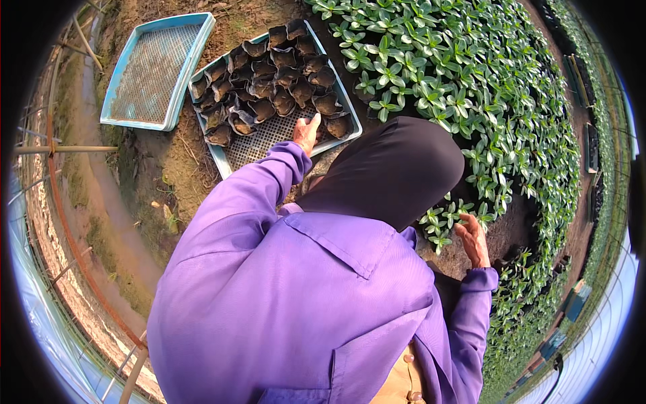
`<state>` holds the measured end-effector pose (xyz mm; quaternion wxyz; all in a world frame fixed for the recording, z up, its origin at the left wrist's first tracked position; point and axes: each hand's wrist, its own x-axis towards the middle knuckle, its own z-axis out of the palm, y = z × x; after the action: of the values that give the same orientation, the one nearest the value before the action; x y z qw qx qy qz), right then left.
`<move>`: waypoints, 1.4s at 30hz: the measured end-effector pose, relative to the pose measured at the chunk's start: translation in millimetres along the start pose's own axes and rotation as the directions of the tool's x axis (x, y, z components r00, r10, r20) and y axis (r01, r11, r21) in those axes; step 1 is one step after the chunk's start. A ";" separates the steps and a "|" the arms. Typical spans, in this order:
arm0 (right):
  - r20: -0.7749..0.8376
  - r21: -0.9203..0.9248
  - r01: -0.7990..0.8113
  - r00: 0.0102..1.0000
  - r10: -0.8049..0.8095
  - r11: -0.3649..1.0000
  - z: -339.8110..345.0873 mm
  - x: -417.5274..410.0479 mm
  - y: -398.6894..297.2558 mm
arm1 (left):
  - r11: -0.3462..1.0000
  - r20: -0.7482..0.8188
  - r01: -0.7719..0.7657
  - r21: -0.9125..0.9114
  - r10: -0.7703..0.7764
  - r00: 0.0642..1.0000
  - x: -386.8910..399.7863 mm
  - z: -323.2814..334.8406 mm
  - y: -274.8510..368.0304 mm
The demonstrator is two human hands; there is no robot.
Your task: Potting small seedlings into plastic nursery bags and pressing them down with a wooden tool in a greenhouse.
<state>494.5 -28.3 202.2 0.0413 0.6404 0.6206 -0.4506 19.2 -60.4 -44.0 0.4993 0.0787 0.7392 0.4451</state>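
My left hand [306,133] is over the near right part of a light-blue plastic crate [352,107], its thumb up and its palm side hidden; whether it holds anything does not show. In the crate stand rows of black nursery bags filled with soil [262,87], and one bag [338,126] lies just right of this hand. Off to the right, my right hand [473,239] reaches to a few green leafy seedlings [440,222] beside my dark-clad knee, its fingers bent at the leaves. What those fingertips touch is unclear.
A stack of light-blue mesh crates [166,76] sits on the soil at upper left. Dense green seedlings [454,60] cover the bed from the top round the right side. Bamboo poles [70,149] and a muddy water channel [108,202] lie at the left. My raised knee [388,169] stands between the hands.
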 end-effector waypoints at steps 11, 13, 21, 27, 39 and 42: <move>0.009 -0.041 -0.041 0.999 0.042 0.998 0.6 -0.3 -6.4 | 0.982 -0.157 -0.037 0.186 0.067 0.985 39.9 33.9 25.9; -0.005 -0.041 -0.040 0.999 0.040 0.998 1.3 0.8 -11.4 | 0.950 -0.180 -0.136 0.280 0.191 0.965 30.4 42.5 31.6; -0.043 -0.064 0.046 0.998 -0.049 0.997 1.4 4.1 -23.9 | 0.998 -0.080 -0.027 0.057 0.032 0.996 46.0 44.6 32.6; -0.033 -0.074 0.063 0.997 -0.065 0.995 -2.8 4.5 -18.4 | 0.983 -0.039 0.008 -0.181 -0.015 0.999 11.0 38.4 24.6; -0.051 -0.185 0.258 0.961 -0.271 0.948 -8.5 8.1 -31.2 | 0.898 0.438 -0.290 0.331 0.126 0.890 -32.6 15.1 98.1; -0.036 -0.207 0.316 0.943 -0.330 0.926 -9.8 6.8 -35.5 | 0.874 0.388 -0.345 0.341 0.203 0.899 -36.6 27.0 140.9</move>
<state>469.0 -9.0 221.8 0.0080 0.5375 0.7605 -0.3643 12.7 18.0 81.4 0.5230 0.3607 0.6980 0.3305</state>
